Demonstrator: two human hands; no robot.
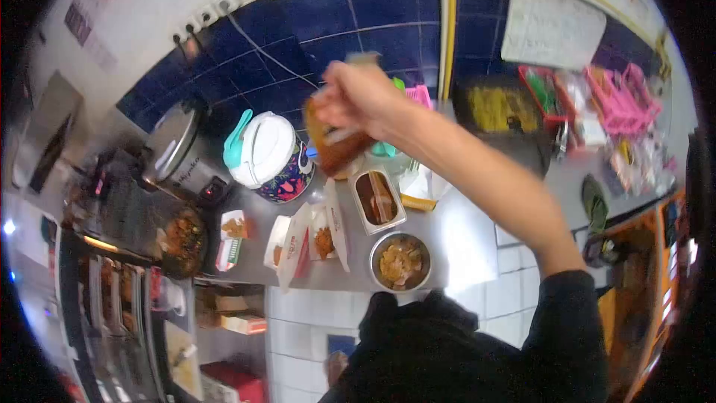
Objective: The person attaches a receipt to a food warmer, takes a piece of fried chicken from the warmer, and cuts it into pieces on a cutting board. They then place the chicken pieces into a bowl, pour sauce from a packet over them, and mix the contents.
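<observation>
My right hand point(356, 97) is raised over the counter, its fingers wrapped round a tilted container point(343, 151) with reddish-brown contents, blurred by motion. Just below it sits a rectangular metal tray point(378, 202) of dark brown sauce with a utensil lying in it. A round metal bowl point(400, 262) at the counter's front edge holds yellowish-brown pieces of food. Left of the tray stand open paper boxes point(339, 227), one with fried food point(324, 242) inside. My left hand does not show.
A white-lidded jug point(270, 151) and a cooker point(177, 151) stand at the left, beside a pan of food point(183, 242). A black tray of yellow food point(501, 110), pink baskets point(623, 97) and plastic bags point(643, 164) lie at the right. Yellow pipe point(448, 30) runs down the tiled wall.
</observation>
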